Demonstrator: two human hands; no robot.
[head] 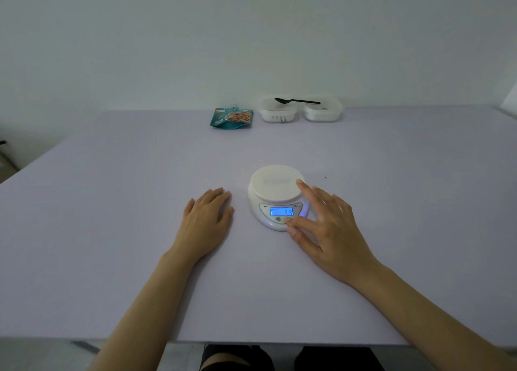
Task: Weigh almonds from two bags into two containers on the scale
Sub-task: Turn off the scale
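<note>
Resting just ahead of the right hand (330, 230), the digital kitchen scale (275, 184) stands with its round white platform bare; no container is on it. Its display (281, 211) is lit blue and shows digits that read as 39 or 3.9; the decimal point cannot be made out. The lettering beside the display is too small to read.

The right hand is spread wide. Its thumb (300, 226) lies on a button at the scale's front edge, and its index finger (310, 200) touches the platform's right rim. That contact probably accounts for the non-zero reading. The left hand (208, 222) lies flat on the table (112, 202), fingers straight and close together, just left of the scale and not touching it.

Well beyond both hands, near the table's far edge:
- A teal almond bag (231, 118), shut by a binder clip (234, 107) at its top. It carries a picture of almonds, but its print is not legible. Only one bag is seen.
- Two white containers (277, 113), side by side to the bag's right.
- A black plastic spoon (296, 101) laid across the containers' tops.

Assessment: the step in hand is switching on or zeroing the scale; no weighing has begun. The next move calls for lifting the fingers off the platform, fetching one container, centring it and taring before almonds go in.
</note>
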